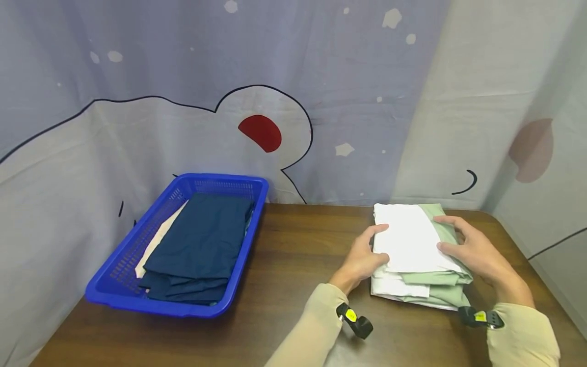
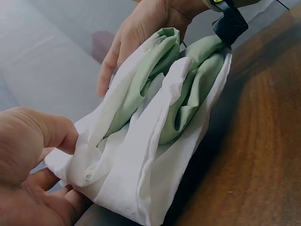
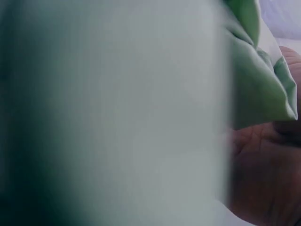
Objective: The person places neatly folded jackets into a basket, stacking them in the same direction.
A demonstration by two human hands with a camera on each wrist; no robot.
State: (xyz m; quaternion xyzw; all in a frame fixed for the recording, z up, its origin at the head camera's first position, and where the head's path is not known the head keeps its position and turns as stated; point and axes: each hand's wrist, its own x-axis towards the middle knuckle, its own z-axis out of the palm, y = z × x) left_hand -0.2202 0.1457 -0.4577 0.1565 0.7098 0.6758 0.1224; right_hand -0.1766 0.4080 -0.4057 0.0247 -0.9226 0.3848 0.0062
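Note:
A thick folded white and green cloth lies at the right of the table, its layered folds facing the near side. My left hand grips its left edge, and the left wrist view shows the thumb on top with fingers curled beneath. On the opposite edge my right hand holds the green part, thumb and index finger over the top. The right wrist view is mostly covered by a blurred pale surface; green cloth and part of the palm show at its right side.
A blue plastic basket stands at the left of the wooden table. Inside it lie folded dark blue cloth and a cream piece. A printed curtain hangs behind the table and along the right.

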